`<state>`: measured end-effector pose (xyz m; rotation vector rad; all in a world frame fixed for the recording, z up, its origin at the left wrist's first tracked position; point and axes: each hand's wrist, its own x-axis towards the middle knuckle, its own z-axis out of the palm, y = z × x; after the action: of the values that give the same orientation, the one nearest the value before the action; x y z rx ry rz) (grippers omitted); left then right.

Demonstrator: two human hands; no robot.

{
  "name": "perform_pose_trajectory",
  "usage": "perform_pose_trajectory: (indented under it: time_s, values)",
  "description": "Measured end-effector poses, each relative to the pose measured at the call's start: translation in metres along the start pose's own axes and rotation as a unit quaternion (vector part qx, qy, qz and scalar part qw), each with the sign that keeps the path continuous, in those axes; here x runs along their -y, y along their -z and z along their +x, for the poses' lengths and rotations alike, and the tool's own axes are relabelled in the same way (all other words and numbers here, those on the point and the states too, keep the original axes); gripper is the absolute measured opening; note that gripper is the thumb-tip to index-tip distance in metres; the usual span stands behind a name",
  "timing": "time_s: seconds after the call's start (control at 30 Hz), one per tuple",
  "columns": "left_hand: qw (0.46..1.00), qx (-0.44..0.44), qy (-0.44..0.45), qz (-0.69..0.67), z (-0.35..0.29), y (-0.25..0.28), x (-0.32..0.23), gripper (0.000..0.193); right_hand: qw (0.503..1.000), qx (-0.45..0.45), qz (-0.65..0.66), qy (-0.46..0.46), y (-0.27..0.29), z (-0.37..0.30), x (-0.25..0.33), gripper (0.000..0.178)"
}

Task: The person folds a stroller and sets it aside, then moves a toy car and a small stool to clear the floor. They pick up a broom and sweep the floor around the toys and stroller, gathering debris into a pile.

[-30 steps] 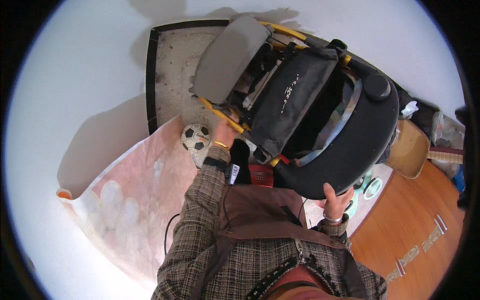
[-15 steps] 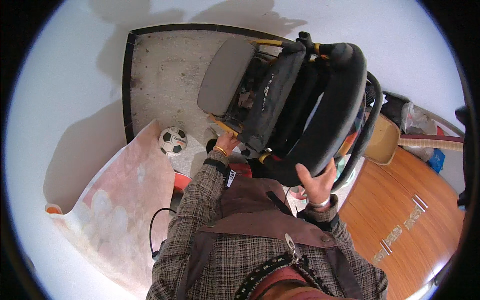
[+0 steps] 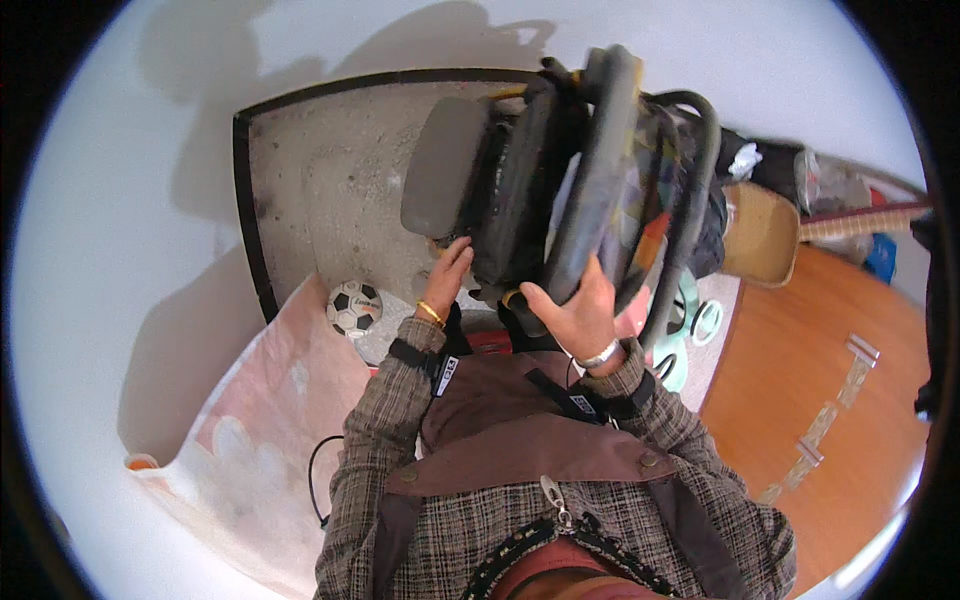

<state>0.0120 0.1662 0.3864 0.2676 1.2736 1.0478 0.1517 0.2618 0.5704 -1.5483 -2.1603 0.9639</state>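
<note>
A dark stroller (image 3: 515, 190) with a flat grey panel, black fabric, yellow tube ends and a thick padded bar (image 3: 600, 165) stands in front of me, partly smeared by motion. At its lower left edge, below the grey panel, my left hand (image 3: 447, 277) grips the frame; its fingertips are partly hidden. My right hand (image 3: 583, 318) is closed round the near end of the padded bar, thumb on the left side. A black curved handle tube (image 3: 695, 200) rises to the right of that hand.
A soccer ball (image 3: 354, 308) lies on the floor at left, beside a pink-and-white sheet (image 3: 250, 420). Wooden cabinet doors (image 3: 800, 370) are at right, near a tan tray-like thing (image 3: 762, 235) and a guitar-like neck (image 3: 860, 222). Pale green plastic (image 3: 686, 305) lies behind the stroller.
The stroller has turned, its padded bar swinging left and looking narrower. My right hand has moved left and up with the bar; my left has shifted slightly up. More pale green plastic shows.
</note>
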Motion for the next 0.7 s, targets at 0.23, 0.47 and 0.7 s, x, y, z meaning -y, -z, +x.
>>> perform_pose_trajectory:
  time_s: [0.23,0.47,0.7]
  values:
    - [0.921,0.055,-0.323,0.21,-0.079,-0.065,-0.164,0.047,0.973,0.085,0.203,0.075,0.059,-0.029,0.002,0.048]
    - [0.754,-0.078,-0.35,0.55,-0.084,-0.141,-0.188,0.058,0.919,-0.198,0.338,-0.049,0.135,-0.076,-0.146,0.011]
    - [0.69,-0.076,-0.288,0.66,-0.09,-0.217,-0.185,0.061,0.878,-0.143,0.266,-0.371,0.044,-0.129,-0.426,0.02]
